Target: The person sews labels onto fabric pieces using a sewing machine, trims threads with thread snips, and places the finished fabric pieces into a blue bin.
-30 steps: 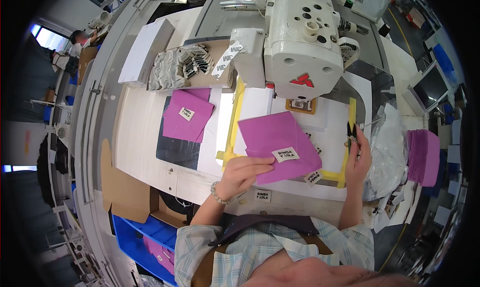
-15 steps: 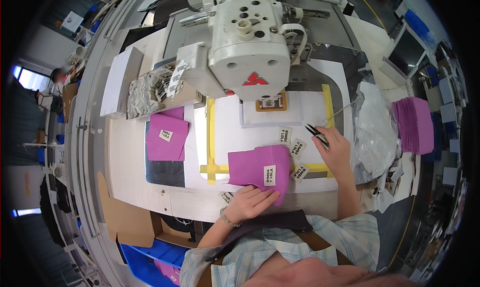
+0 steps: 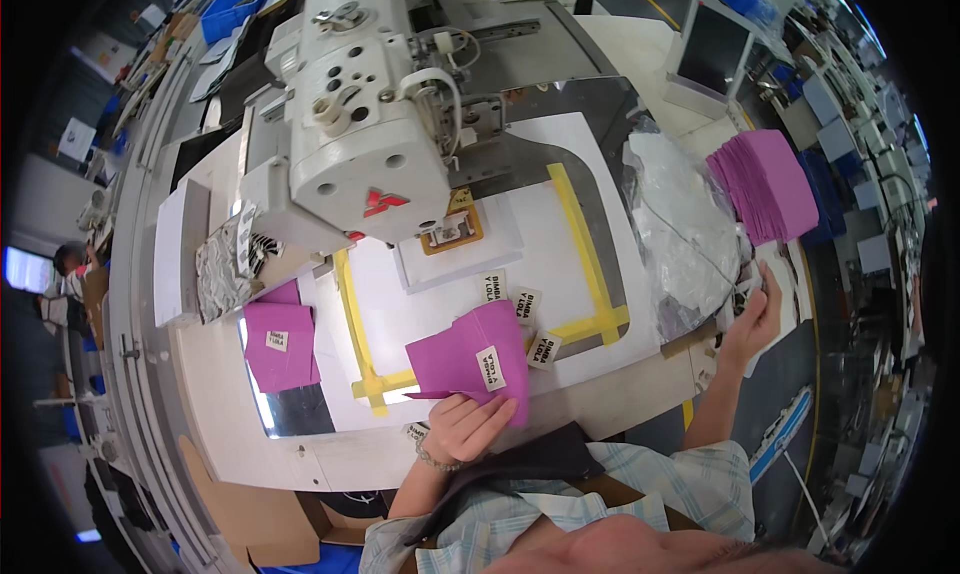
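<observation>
My left hand (image 3: 465, 429) is closed on the lower edge of a purple fabric piece (image 3: 460, 339), thumb and fingers pinching it. A small white label (image 3: 490, 369) with black print lies on that piece. Loose labels (image 3: 543, 350) of the same kind lie along its right side, and another label (image 3: 414, 432) shows partly beside my left hand. Off to the right, my right hand (image 3: 752, 319) is curled at the table's side, between a clear plastic bag (image 3: 685, 239) and some pale scraps. Whatever its fingers hold is hidden; no tweezers can be made out.
A white sewing machine (image 3: 370, 134) stands over a clear plate with a yellow-brown frame (image 3: 452, 232). Yellow tape (image 3: 585, 254) borders the white work sheet. A purple fabric stack (image 3: 765, 187) sits far right. At left are a labelled purple piece (image 3: 280, 347) and a box of labels (image 3: 225, 274).
My right hand has moved right, away from the loose labels; the tweezers it held no longer show. My left hand stays on the purple piece, whose left edge is now lifted. The view has turned.
</observation>
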`<act>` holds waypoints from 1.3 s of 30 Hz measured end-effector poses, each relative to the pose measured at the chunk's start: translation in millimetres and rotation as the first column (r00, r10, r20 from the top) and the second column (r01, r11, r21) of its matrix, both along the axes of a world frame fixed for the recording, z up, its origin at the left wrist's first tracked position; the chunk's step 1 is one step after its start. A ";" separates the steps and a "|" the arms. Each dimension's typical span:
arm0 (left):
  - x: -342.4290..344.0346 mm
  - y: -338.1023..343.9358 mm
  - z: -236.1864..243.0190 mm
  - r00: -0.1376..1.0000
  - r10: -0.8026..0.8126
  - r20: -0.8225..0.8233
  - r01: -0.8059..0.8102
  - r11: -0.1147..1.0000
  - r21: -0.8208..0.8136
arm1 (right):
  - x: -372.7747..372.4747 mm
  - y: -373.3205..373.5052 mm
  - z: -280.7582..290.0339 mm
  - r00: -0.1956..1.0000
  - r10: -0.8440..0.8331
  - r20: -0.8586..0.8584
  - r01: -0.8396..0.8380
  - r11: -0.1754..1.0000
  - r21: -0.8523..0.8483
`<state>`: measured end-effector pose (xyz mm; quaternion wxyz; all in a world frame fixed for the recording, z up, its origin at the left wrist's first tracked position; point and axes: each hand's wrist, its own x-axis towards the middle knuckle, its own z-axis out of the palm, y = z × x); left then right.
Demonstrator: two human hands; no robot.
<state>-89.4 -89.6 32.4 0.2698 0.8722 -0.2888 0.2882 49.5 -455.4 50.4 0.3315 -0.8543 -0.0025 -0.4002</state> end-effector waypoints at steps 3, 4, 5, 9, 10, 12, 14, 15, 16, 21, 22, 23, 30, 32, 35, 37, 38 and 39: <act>4.3 -4.1 -2.8 0.998 -0.017 0.064 0.016 1.000 0.017 | 7.7 31.5 43.7 0.931 0.273 0.242 -0.129 0.867 -0.481; 3.2 -3.8 -1.5 0.994 -0.061 0.090 0.057 0.997 0.044 | 17.2 59.3 49.5 0.877 0.427 0.221 -0.238 0.785 -0.572; 1.7 -2.9 -0.2 0.991 -0.064 0.114 0.054 0.995 0.086 | 22.4 87.4 45.5 0.823 0.558 0.111 -0.374 0.677 -0.634; -2.6 -1.9 -3.5 0.986 -0.077 0.148 0.054 0.987 0.152 | 63.5 166.3 13.0 0.533 0.839 -0.110 -0.608 0.289 -0.739; -2.6 -1.7 -2.4 0.987 -0.067 0.146 0.044 0.987 0.156 | 74.5 177.3 9.7 0.524 0.845 -0.107 -0.612 0.286 -0.737; -4.5 0.7 1.8 0.985 -0.087 0.149 0.056 0.977 0.205 | 89.8 197.0 6.3 0.379 0.895 -0.235 -0.612 0.051 -0.790; -4.9 4.2 5.7 0.985 -0.096 0.146 0.063 0.974 0.218 | 97.3 212.9 4.0 0.337 0.903 -0.266 -0.623 0.002 -0.782; -4.4 5.8 7.1 0.984 -0.105 0.143 0.070 0.971 0.230 | 99.2 218.9 2.6 0.295 0.908 -0.297 -0.632 -0.048 -0.774; -3.8 6.7 7.7 0.984 -0.107 0.141 0.072 0.970 0.231 | 99.6 223.1 1.4 0.296 0.908 -0.297 -0.634 -0.046 -0.772; -4.1 9.9 11.8 0.983 -0.098 0.156 0.065 0.978 0.199 | 100.4 233.8 -6.3 0.236 0.911 -0.339 -0.636 -0.119 -0.762; -4.4 10.6 14.0 0.983 -0.096 0.155 0.064 0.978 0.198 | 102.4 231.5 -3.6 0.234 0.911 -0.341 -0.637 -0.121 -0.761; -4.2 11.5 15.1 0.982 -0.093 0.162 0.059 0.977 0.206 | 105.9 227.8 3.2 0.260 0.909 -0.327 -0.633 -0.095 -0.768; -3.9 10.2 16.0 0.983 -0.077 0.169 0.041 0.978 0.206 | 93.1 233.2 -4.4 0.243 0.920 -0.306 -0.604 -0.103 -0.790; -3.7 8.9 18.5 0.979 -0.102 0.175 0.065 0.976 0.207 | 90.9 234.1 -14.0 0.247 0.929 -0.277 -0.614 -0.072 -0.786; -2.6 12.5 27.9 0.974 -0.099 0.201 0.056 0.976 0.209 | 93.8 230.0 -11.8 0.258 0.935 -0.243 -0.649 -0.018 -0.761; -1.7 20.1 39.6 0.985 0.003 0.173 -0.025 0.992 0.124 | 96.0 222.7 -7.6 0.268 0.934 -0.237 -0.670 0.005 -0.742; -0.1 28.0 41.1 0.982 0.069 0.176 -0.079 0.996 0.051 | 97.5 217.1 -7.4 0.315 0.923 -0.222 -0.692 0.063 -0.719; 1.1 38.4 43.8 0.974 0.146 0.176 -0.146 0.989 -0.015 | 100.5 214.5 -7.1 0.348 0.915 -0.203 -0.713 0.117 -0.692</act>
